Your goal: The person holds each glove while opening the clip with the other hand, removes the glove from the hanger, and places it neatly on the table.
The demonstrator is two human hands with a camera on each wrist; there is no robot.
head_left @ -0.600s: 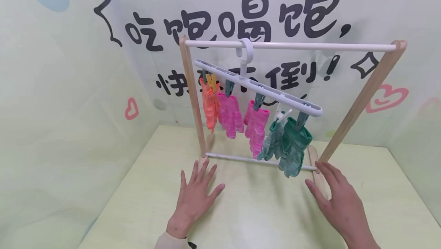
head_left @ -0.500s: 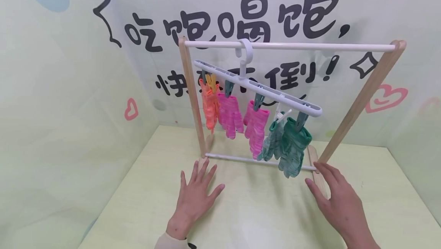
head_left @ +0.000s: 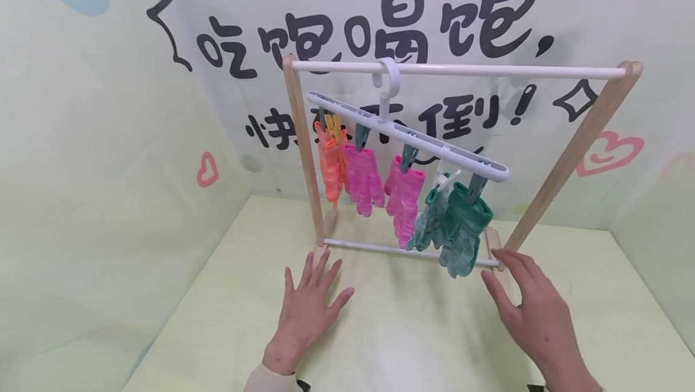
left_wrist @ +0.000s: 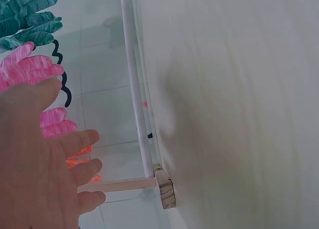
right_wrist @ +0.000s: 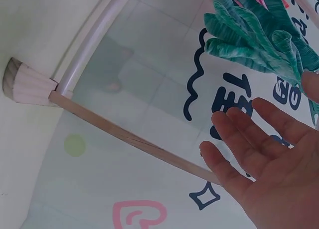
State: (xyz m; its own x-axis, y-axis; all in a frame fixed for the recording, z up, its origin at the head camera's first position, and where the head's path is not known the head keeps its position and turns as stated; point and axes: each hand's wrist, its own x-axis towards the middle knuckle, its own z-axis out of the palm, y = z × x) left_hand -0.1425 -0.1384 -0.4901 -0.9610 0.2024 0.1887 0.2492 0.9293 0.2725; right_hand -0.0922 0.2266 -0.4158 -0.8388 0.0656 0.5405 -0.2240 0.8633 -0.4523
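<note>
While wrist views show gloves (right_wrist: 251, 39), head adds a yellow clothespin (head_left: 334, 129).

1. Plain and cream-coloured, your left sleeve (head_left: 268, 381) ends at the wrist, cropped by the lower edge of the head view.
2. A small black piece (head_left: 303, 386) shows beside that sleeve, too cut off to identify.
3. Your left hand (head_left: 306, 313) is bare, with slim fingers (head_left: 318, 269).
4. Your right hand (head_left: 540, 322) is bare too, a black sliver (head_left: 536, 388) showing near its wrist.
</note>
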